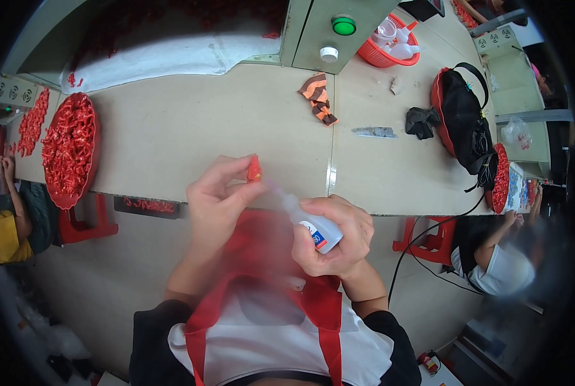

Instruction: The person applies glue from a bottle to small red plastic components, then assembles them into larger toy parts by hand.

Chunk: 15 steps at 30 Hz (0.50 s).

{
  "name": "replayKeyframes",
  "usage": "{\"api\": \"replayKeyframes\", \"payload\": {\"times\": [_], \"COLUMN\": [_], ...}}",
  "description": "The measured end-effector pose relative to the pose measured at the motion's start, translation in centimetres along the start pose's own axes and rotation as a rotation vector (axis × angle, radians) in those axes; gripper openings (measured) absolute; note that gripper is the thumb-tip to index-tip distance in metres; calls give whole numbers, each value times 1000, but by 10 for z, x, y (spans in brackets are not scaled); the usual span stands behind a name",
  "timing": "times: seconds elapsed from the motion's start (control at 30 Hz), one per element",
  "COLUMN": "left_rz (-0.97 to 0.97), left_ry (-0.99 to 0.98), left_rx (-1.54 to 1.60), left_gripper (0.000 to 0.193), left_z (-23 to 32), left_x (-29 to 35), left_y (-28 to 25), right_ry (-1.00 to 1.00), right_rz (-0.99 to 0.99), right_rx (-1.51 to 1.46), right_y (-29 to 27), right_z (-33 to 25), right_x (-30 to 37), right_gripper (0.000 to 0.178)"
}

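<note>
Between the thumb and fingers of my left hand (216,193) is a small red glossy piece (254,168); its exact kind is too small to make out. My right hand (339,235) grips a translucent white squeeze bottle (319,226) with a blue and red label. The bottle is tilted, its narrow nozzle (276,188) pointing up and left, close to the red piece. Whether the tip touches the piece I cannot tell. Both hands are over the front edge of the table (236,109).
A red basin (94,161) heaped with red pieces stands at left. Ahead are an orange-brown cloth (318,96), a metal blade-like strip (375,132) and a red basket (384,56) of plastic cups. A black bag (461,116) lies right. Co-workers sit at both sides.
</note>
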<state>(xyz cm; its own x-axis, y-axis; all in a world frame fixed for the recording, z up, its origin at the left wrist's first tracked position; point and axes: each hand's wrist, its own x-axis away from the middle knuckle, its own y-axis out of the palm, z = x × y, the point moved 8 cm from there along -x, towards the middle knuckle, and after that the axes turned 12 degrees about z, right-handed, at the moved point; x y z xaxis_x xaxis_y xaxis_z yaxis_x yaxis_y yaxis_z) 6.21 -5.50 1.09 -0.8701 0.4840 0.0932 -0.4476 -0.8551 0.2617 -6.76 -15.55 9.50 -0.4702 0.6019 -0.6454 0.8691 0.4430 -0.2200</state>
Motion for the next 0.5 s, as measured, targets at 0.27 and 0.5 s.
{"api": "replayKeyframes", "payload": {"times": [0.27, 0.5], "left_rz": [46, 294], "left_ry": [10, 127], "left_rx": [62, 137], "left_gripper": [30, 31], "left_z": [7, 23], "left_x": [-5, -25], "left_y": [-13, -92], "right_ry": [-155, 915], "right_rz": [-63, -247], "right_rx": [-10, -436], "right_y": [20, 93], "right_z": [-8, 59], "right_x": [-2, -2], "right_gripper": [28, 39]}}
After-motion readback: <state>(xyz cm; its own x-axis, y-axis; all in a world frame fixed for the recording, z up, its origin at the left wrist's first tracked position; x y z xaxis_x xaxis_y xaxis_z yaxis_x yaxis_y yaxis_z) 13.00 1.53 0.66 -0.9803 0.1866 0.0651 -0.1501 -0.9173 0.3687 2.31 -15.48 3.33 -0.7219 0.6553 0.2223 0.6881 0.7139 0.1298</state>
